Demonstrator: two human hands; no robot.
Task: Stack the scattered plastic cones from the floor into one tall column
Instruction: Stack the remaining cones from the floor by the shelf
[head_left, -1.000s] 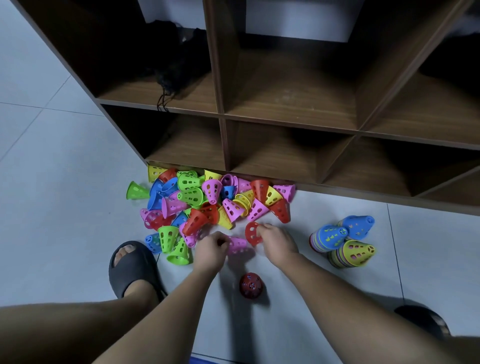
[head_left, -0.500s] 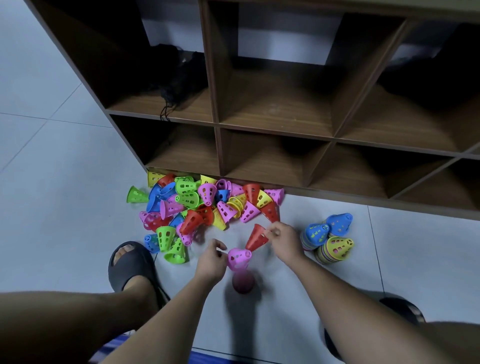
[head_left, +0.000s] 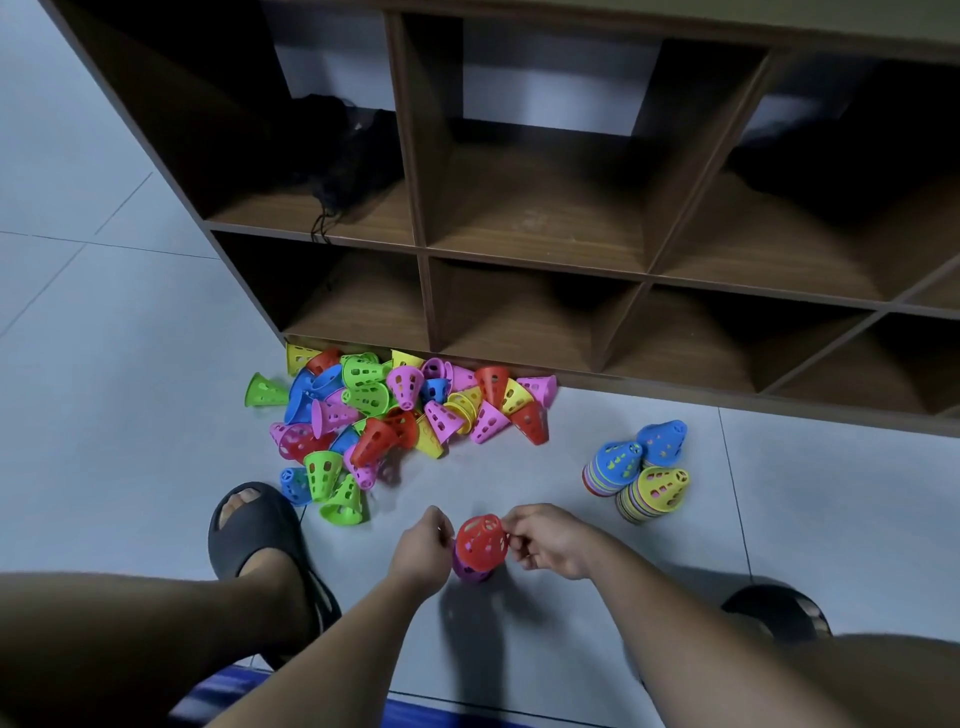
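Grey tiled floor (head_left: 104, 415), wooden cubby shelf (head_left: 540, 249) behind | loose cone pile (head_left: 405, 410) far left at shelf base, three short stacks (head_left: 639, 467) right | since 0.5 s ago both hands pulled near: left hand (head_left: 421, 551) pinching purple cone (head_left: 465, 569), right hand (head_left: 550, 540) pinching red cone (head_left: 482, 540) capped over it | likely new stack started, most cones unstacked | no legible text

Dim, bluish light; deep shadow inside the shelf unit (head_left: 545, 218); wide-angle bending at the edges.
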